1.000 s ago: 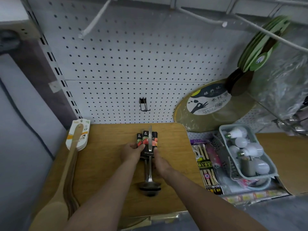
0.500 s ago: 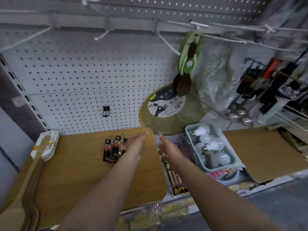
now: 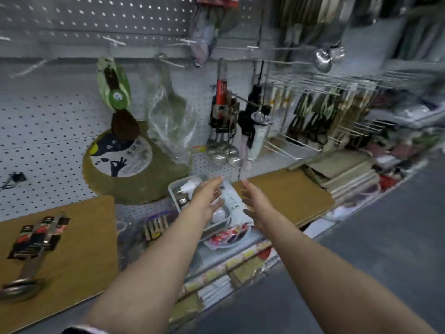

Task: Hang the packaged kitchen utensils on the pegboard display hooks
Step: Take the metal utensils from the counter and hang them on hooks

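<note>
Both my hands are empty now — left hand (image 3: 209,197) and right hand (image 3: 253,203) stretched out ahead, fingers straight and spread wide, palms roughly facing each other, over the white basket (image 3: 173,189) of bulbs. A second ago they were on the packaged ladles (image 3: 36,244); now that bundle lies alone on the wooden board (image 3: 79,237) at its left end, well apart from either hand, bowls toward the front edge. View has swung right, heavy blur.

So nothing is hung yet from that bundle. The small black hook (image 3: 13,178) on the pegboard (image 3: 48,116) above the board's back edge stays bare. Ahead of my hands, more ladles (image 3: 222,153) already hang on a peg in front of the pegboard, just above the shelf's back edge, beside dark packaged utensils (image 3: 250,121).

My guess — I've left the ladles to fetch or check something on the right, maybe the hanging stock or a free peg. Can't tell which target. The task stalls until I come back for the bundle.
</note>
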Demonstrator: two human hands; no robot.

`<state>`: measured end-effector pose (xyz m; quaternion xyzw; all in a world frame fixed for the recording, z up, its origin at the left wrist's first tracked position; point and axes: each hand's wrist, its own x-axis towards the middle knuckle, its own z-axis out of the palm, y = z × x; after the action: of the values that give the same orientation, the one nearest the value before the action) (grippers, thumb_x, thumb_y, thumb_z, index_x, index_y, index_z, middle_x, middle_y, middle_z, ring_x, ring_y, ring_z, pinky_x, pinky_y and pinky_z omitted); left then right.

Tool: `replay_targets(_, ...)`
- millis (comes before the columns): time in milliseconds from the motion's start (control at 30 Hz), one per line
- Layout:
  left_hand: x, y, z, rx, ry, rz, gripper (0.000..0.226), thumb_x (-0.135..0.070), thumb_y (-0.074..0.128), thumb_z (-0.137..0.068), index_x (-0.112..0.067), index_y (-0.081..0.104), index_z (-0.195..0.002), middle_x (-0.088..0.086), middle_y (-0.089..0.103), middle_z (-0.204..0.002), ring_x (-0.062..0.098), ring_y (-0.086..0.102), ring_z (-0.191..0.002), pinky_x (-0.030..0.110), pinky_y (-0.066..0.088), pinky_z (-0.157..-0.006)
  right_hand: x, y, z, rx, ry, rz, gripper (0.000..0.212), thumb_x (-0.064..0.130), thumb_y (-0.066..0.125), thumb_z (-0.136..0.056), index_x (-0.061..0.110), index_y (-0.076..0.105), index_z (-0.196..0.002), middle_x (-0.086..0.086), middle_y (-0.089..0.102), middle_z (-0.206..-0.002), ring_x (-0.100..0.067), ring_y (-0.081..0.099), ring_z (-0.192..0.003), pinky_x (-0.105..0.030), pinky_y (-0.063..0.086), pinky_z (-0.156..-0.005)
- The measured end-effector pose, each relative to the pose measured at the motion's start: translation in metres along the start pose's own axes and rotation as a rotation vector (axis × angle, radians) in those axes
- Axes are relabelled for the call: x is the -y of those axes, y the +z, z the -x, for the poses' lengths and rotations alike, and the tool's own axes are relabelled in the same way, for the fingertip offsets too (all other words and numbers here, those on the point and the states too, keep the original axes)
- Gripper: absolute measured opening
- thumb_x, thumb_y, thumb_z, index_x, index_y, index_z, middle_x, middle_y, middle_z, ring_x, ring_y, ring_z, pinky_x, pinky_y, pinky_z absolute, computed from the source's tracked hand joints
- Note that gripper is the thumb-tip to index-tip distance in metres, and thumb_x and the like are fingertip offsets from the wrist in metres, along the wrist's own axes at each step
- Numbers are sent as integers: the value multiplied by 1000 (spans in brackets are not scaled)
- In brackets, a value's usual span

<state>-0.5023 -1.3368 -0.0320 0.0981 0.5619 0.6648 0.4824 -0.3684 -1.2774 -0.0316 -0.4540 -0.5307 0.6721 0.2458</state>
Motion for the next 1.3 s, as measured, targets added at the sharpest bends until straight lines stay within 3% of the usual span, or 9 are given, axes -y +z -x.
replay_targets(167,25,97,-4,67,-17,-32,16,-28,74,-91,-22,63,-101,-1,63,-103,13,58,-91,36,54,-85,10,-101,-4,-100,-32,-53,65,60,57,-95,21,50,-147,-3,49,-150,-25,45,-138,-51,36,-116)
replay_targets(267,40,158,-12,116,-26,-26,15,-24,74,-91,-22,61,-98,-1,61,-100,12,56,-89,34,52,-78,16,-158,-11,-166,-40,-112,65,59,59,-94,22,50,-147,-3,49,-149,-25,45,-137,-50,37,-114)
replay_targets(467,71,281,-56,201,-55,-23,35,-22,78,-86,-15,63,-116,0,63,-101,16,58,-94,40,54,-87,34,-267,-52,-246,-71,-162,62,56,61,-93,24,51,-145,-3,50,-146,-23,46,-135,-48,36,-115)
replay_targets(667,95,429,-127,278,-91,4,10,-23,73,-90,-23,64,-94,-3,63,-92,12,56,-87,33,49,-75,80,-398,-121,-324,-84,-123,52,52,59,-95,23,55,-138,2,52,-143,-20,44,-136,-42,36,-111)
replay_targets(767,104,499,-158,293,-102,-46,17,-27,75,-88,-23,65,-100,-4,61,-90,11,54,-81,30,45,-70,104,-463,-149,-362,-66,-102,59,53,59,-95,20,53,-144,-2,50,-148,-21,45,-137,-38,37,-107)
replay_targets(933,117,595,-203,330,-108,-88,24,-31,77,-86,-24,66,-106,-5,63,-100,12,57,-91,31,44,-68,123,-548,-194,-397,-51,-158,61,50,61,-95,17,53,-145,-3,51,-149,-20,46,-138,-36,38,-106)
replay_targets(1167,152,699,-264,319,-102,-115,28,-30,75,-88,-25,63,-113,-5,62,-96,13,57,-94,34,49,-84,132,-646,-265,-386,-22,-187,60,51,63,-93,17,56,-142,-4,53,-146,-21,47,-137,-38,38,-109)
replay_targets(1233,164,728,-281,274,-114,-120,19,-31,75,-88,-25,65,-103,-5,61,-94,12,55,-94,37,48,-93,137,-677,-285,-395,0,-210,48,48,64,-94,22,55,-133,-5,54,-146,-22,48,-136,-41,38,-112)
replay_targets(1300,173,760,-299,257,-96,-130,18,-33,76,-87,-26,64,-99,-6,62,-100,12,56,-98,37,47,-91,142,-712,-309,-397,4,-225,38,46,64,-95,26,50,-124,-6,54,-145,-24,48,-137,-46,35,-116)
